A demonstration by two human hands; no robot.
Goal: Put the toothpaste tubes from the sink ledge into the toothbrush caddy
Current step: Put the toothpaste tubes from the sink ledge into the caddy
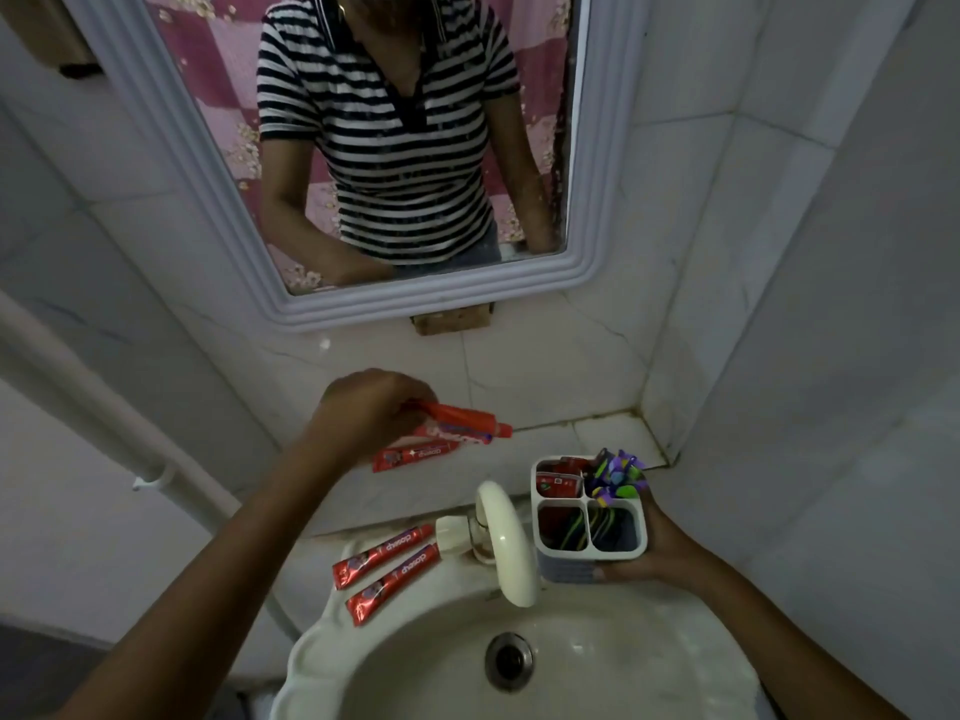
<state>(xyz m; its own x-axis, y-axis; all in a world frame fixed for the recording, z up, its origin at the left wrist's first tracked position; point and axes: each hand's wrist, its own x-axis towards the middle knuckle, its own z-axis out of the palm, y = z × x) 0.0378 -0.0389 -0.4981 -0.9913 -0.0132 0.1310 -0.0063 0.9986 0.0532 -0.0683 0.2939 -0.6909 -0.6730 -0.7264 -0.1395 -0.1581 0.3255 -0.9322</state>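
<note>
1. While our left hand (371,407) pinches a soft red toothpaste tube (462,426) over the ledge (545,444), our right hand (649,553) wraps the boxy white caddy (589,556).
2. Three tubes remain: one on the ledge (415,456), two on the sink rim (384,556) (392,584).
3. We cannot make out the things inside the caddy.

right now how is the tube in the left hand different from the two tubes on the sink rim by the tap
The tube in the left hand is lifted above the tiled ledge, gripped at its flat end with the cap pointing right toward the caddy. The two tubes on the sink rim lie flat and untouched, side by side, caps angled up toward the tap. The held tube looks blurred; the rim pair look sharp. All are red.
</note>
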